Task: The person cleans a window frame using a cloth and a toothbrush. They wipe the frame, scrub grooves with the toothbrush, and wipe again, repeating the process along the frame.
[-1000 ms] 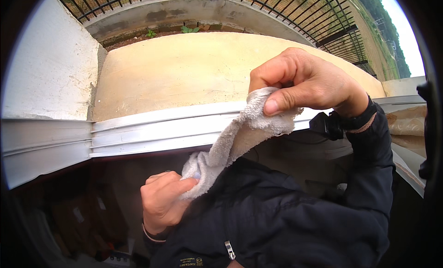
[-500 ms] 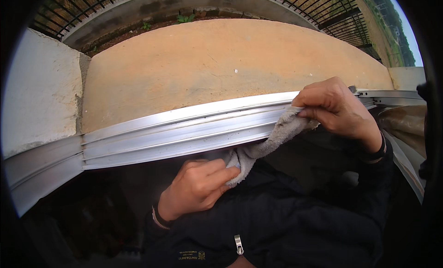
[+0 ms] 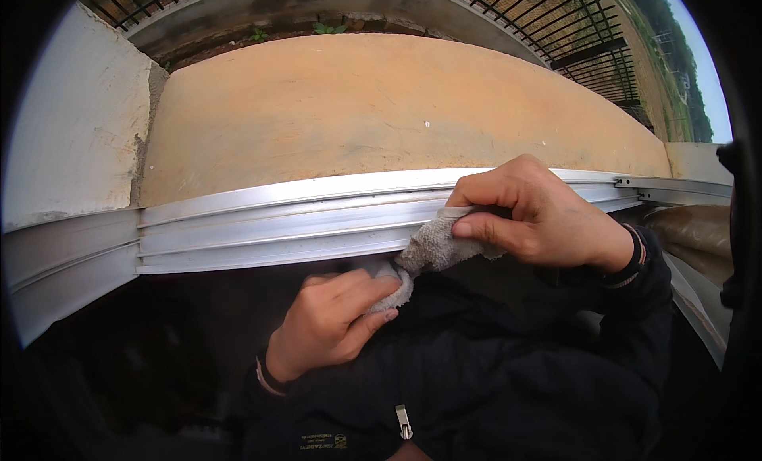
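A grey terry cloth hangs between my two hands, bunched and slightly twisted. My left hand is closed on its lower end, just below the near edge of the window track. With thumb and fingers, my right hand pinches the upper end over the track. The silver aluminium window track has several raised rails running from left to right, with thin dirt lines along its grooves. Part of the track lies hidden behind the cloth and my right hand.
Beyond the track spreads a tan plastered sill. A white wall and an upright metal frame bound the left side. Black railings stand farther out. A brownish sheet hangs at the right.
My right hand has moved left and nearer to me, bringing the cloth's upper end closer to my left hand. My left hand has shifted slightly left. The cloth is more bunched.
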### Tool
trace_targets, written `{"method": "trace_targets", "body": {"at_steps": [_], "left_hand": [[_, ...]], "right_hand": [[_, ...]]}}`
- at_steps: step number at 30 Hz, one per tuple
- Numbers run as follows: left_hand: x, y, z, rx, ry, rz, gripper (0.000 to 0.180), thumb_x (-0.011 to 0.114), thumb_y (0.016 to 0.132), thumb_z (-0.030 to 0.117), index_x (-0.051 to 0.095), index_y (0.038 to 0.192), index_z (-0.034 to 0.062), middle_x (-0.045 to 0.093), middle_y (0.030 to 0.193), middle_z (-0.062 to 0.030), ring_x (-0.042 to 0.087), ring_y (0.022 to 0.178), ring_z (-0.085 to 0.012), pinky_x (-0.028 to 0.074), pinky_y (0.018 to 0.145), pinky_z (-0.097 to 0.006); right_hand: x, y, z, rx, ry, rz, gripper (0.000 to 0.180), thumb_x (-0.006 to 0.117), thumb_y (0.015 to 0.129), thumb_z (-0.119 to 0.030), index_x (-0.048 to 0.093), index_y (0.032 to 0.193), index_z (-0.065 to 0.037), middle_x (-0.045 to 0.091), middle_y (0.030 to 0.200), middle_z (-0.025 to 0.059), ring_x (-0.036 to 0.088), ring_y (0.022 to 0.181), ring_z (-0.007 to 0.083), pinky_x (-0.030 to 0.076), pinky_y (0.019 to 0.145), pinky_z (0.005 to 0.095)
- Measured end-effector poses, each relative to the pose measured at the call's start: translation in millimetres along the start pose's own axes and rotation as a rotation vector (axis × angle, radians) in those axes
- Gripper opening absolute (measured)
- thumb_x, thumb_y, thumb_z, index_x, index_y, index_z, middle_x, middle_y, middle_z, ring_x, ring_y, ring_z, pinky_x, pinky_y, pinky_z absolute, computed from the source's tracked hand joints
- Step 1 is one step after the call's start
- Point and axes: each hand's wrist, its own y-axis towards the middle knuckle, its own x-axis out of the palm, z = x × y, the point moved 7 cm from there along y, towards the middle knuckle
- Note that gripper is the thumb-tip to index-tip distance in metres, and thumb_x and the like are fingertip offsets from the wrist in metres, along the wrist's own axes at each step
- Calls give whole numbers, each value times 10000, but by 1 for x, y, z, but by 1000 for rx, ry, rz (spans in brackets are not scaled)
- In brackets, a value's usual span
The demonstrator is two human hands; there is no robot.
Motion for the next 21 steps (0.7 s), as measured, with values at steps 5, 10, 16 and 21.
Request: {"method": "trace_targets", "body": {"at_steps": [5, 10, 16, 21], "left_hand": [[5, 4, 0, -49, -98, 65, 570, 792, 825, 118, 569, 1331, -23, 696, 1134, -216, 715, 847, -365, 574, 712, -352], [25, 14, 2, -29, -270, -41, 581, 763, 849, 108, 540, 1377, 16, 708, 990, -219, 704, 781, -378, 559, 687, -377], [67, 36, 0, 53, -351, -201, 746, 711, 892, 123, 352, 1545, 86, 663, 778, -189, 666, 701, -353, 516, 689, -373], [88, 38, -16, -184, -614, -323, 898, 697, 860, 52, 221, 1608, 197, 558, 715, -118, 485, 627, -246, 444, 682, -313]], "right_hand": [[7, -13, -5, 19, 385, -197, 272, 628, 924, 3, 578, 1191, -20, 652, 851, 48, 561, 767, 92, 473, 689, 270], [19, -19, -13, -98, 766, -310, 419, 650, 949, -17, 517, 1346, -11, 647, 894, 26, 568, 806, 49, 472, 687, 219], [5, -40, 18, 38, 579, -25, 226, 697, 948, -117, 682, 1112, 38, 688, 922, 28, 593, 810, 70, 482, 717, 231], [-32, -69, 31, -124, 499, 350, 180, 701, 938, -141, 660, 1008, 19, 645, 904, 27, 585, 842, 92, 455, 747, 243]]}}
